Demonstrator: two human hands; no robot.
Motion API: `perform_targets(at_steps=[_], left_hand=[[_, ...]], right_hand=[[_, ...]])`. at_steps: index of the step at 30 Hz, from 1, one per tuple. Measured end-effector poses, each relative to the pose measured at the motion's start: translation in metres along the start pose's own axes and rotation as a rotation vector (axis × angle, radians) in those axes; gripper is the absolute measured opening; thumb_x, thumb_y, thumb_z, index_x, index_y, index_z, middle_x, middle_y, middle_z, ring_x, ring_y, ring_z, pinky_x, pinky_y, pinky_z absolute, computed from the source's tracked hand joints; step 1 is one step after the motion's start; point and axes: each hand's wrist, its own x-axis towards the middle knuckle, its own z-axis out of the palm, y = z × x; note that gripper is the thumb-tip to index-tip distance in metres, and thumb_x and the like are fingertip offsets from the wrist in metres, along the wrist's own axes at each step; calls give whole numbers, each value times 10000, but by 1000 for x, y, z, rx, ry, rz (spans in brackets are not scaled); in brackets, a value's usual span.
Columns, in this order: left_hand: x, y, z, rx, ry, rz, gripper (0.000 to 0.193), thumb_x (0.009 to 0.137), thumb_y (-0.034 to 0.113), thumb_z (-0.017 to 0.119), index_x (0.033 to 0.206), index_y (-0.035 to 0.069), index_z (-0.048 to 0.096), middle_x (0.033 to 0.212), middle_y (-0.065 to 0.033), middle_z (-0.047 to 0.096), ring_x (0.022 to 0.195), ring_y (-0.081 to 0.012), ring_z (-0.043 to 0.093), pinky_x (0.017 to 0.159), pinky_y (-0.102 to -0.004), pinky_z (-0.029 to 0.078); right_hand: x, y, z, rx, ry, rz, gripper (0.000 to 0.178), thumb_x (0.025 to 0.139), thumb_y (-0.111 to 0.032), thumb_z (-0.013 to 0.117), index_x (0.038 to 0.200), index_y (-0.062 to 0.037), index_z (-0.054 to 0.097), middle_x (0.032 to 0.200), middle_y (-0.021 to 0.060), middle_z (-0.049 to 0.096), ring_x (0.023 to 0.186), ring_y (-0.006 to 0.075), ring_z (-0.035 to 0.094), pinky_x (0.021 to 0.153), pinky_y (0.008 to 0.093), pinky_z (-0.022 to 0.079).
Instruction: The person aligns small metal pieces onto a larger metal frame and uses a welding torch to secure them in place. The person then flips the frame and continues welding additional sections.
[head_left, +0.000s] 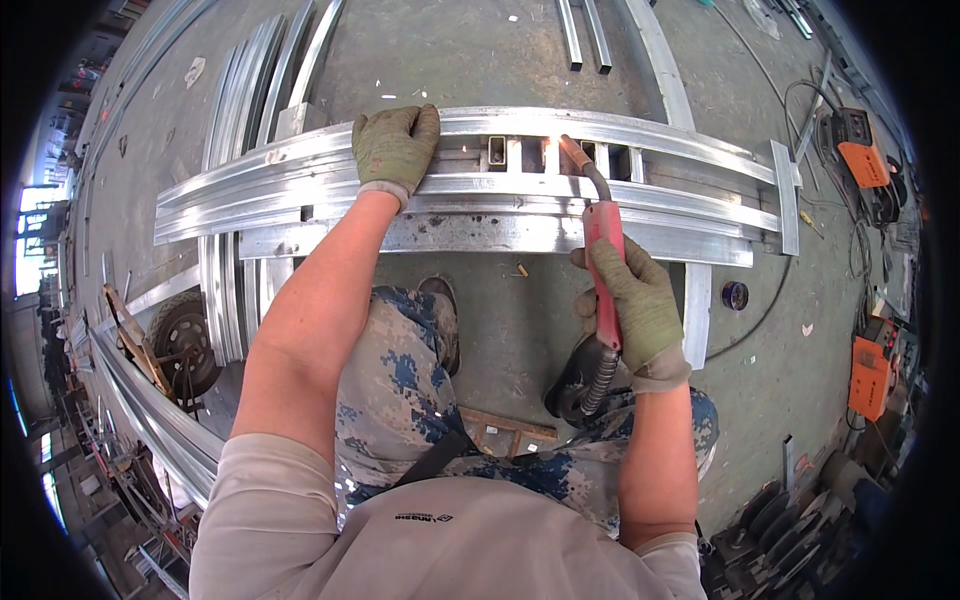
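Resting palm-down on the frame [480, 184], left of its middle, is the left hand [395, 150], gloved in green. Fingers are laid over the far rail; fingertips are hidden, so whether the rail is actually gripped cannot be told.

Torch [604, 250] is held in the right hand [638, 290], also gloved, on the near side of the frame, right of its middle. Red handle is wrapped by the fingers. Neck is bent over the near rails, and the nozzle [576, 154] is pointed into the gap between the frame's rails. Bright glow [552, 148] is seen just left of the tip; contact can't be called, view is washed out there.

Frame is made up of long shiny rails, run left to right, with short tubes [497, 150] set between them. Flat bar [786, 200] is laid across its right end. Long channels [225, 300] are run crosswise under its left part. Two square tubes [585, 40] are laid on the floor beyond its far side.

Two orange machines [868, 165] are parked well right of the frame. Tin [735, 295] is set near its right end, near side. Wheel [185, 345] is seen on the near side of its left end.
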Motion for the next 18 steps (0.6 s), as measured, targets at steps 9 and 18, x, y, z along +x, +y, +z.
perform_targets(at_steps=[9, 18], left_hand=[[2, 4, -5, 17, -51, -13, 493, 1055, 504, 520, 1045, 114, 821, 1019, -135, 785, 1051, -340, 709, 1102, -510, 398], [-3, 5, -6, -6, -39, -16, 512, 1065, 520, 485, 1187, 144, 811, 1179, -111, 772, 1230, -329, 644, 1263, -522, 276]], right_hand=[[6, 5, -4, -54, -20, 21, 462, 1033, -424, 729, 1259, -23, 689, 971, 43, 725, 590, 113, 651, 449, 253, 464], [-6, -4, -2, 32, -4, -38, 519, 1031, -397, 739, 1361, -6, 649, 1073, 55, 732, 648, 111, 669, 498, 251, 503]])
